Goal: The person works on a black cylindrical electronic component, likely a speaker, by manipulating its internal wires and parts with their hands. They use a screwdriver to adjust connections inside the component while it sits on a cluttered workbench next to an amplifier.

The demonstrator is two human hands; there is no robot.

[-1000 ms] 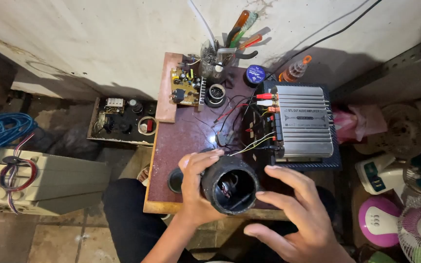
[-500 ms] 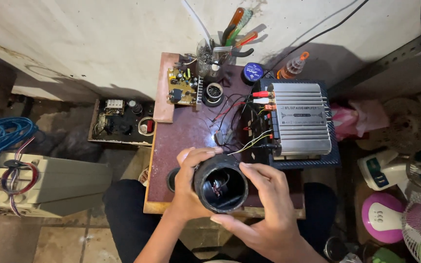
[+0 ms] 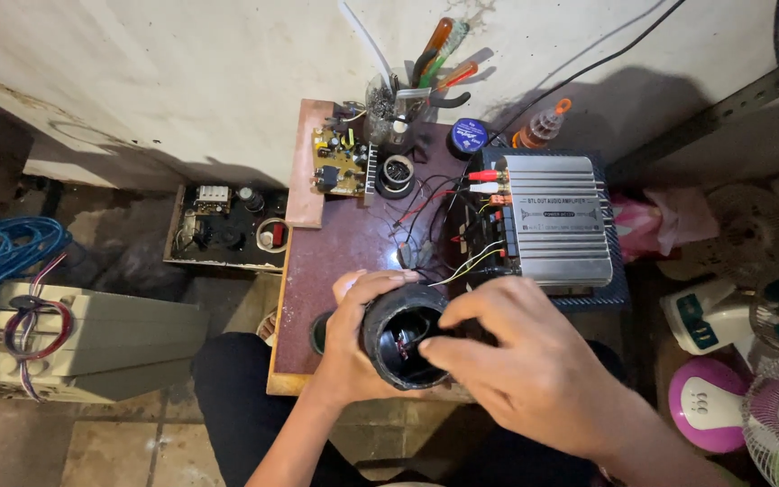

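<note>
Cramped repair corner, small brown desk [image 3: 335, 271] against a stained wall w/ a silver amp [image 3: 556, 221] and a green circuit board [image 3: 340, 162] on it. Left hand [image 3: 353, 343] wraps the black round housing [image 3: 403, 335] at the desk's near edge, open end facing up toward the cam. Right hand [image 3: 520, 361] sits just right of it, fingertips dipping into the opening. Vs 0.5 s ago, right hand is further over the rim; housing barely moved.

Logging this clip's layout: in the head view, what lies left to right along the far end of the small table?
Circuit board → tape roll → blue round tin → silver amplifier, with a pink bag just past the table.
</note>
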